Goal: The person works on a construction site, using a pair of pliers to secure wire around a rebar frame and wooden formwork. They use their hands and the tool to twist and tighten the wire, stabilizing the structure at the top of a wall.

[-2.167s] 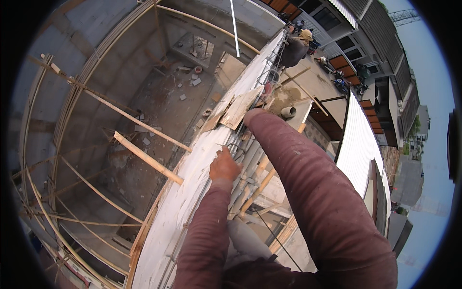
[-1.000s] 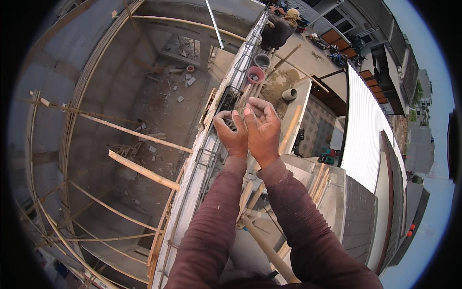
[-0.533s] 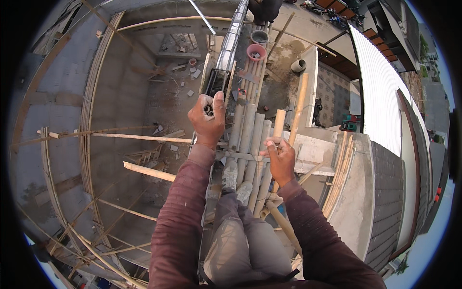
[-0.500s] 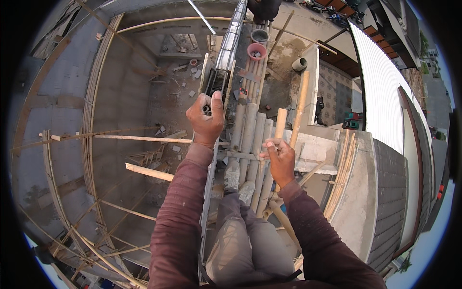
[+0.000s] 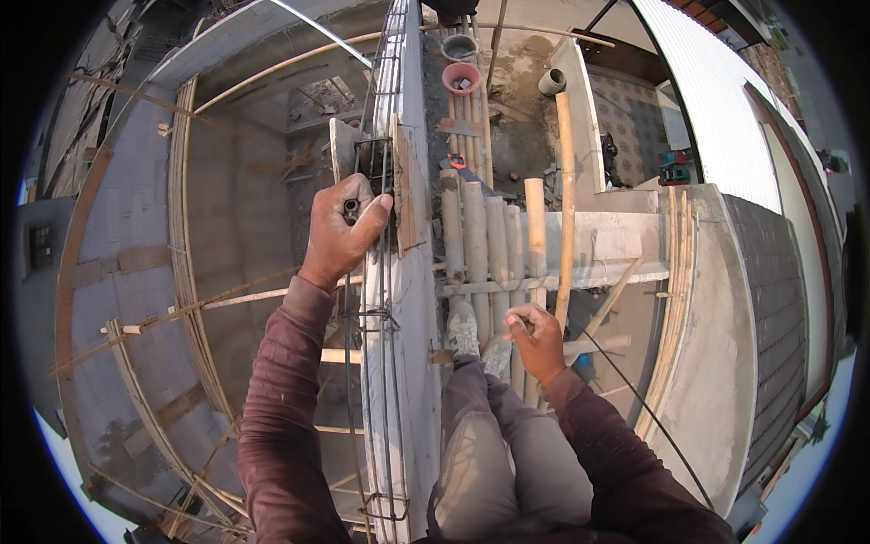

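Observation:
My left hand [image 5: 343,231] is closed in a fist above the steel rebar cage [image 5: 388,363] that runs along the wall top. A small, round, hollow dark end [image 5: 352,210] shows inside the curled fingers; the rest of that object is hidden. Beside the fist, a wooden formwork board [image 5: 406,195] stands against the cage. To the right, my right hand [image 5: 539,344] hovers over the bamboo scaffold poles [image 5: 476,240], thumb and fingers pinched together. Whatever they pinch is too small to make out. My shoes [image 5: 463,328] rest on the poles.
A pink bucket [image 5: 461,79] and a grey bucket [image 5: 459,47] stand farther along the scaffold, near a handsaw [image 5: 458,161]. Left of the wall is a deep drop crossed by bamboo poles [image 5: 245,297]. A thin black rod or cable [image 5: 643,408] slants at the right.
The view has shifted, bringing more of the wall top and rebar cage into sight. My left fist has moved left and slightly down; my right hand is lower, its fingers drawn closer together.

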`<state>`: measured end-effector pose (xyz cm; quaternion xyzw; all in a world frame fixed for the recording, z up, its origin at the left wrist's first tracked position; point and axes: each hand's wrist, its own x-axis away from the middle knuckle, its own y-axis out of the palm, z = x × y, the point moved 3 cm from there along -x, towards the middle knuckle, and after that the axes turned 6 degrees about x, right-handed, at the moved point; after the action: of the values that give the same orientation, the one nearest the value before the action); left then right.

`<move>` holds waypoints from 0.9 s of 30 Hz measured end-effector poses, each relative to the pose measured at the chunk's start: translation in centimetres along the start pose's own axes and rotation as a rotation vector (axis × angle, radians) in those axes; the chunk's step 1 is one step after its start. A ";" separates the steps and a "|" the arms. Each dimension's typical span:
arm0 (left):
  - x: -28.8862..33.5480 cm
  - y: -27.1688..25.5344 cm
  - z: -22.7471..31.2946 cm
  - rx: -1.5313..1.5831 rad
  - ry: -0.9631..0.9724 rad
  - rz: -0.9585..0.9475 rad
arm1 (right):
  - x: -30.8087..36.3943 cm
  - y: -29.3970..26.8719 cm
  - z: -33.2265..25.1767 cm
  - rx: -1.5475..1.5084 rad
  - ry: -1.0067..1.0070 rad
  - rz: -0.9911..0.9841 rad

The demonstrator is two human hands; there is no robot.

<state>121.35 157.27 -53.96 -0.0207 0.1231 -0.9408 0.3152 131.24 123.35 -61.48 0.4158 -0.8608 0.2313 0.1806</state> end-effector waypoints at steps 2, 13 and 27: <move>1.5 1.0 -0.4 -0.010 0.005 0.127 | -0.1 1.1 -0.8 -0.069 -0.008 0.003; 7.0 0.6 0.3 -0.242 -0.111 0.166 | -3.2 8.5 -10.2 0.078 -0.303 -0.065; 8.0 0.6 3.7 -0.703 -0.166 0.186 | -7.2 12.3 -16.9 0.334 -0.594 -0.049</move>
<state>115.73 151.18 -50.88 -0.1927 0.4138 -0.8035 0.3821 127.71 143.92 -54.15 0.5096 -0.8157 0.2334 -0.1429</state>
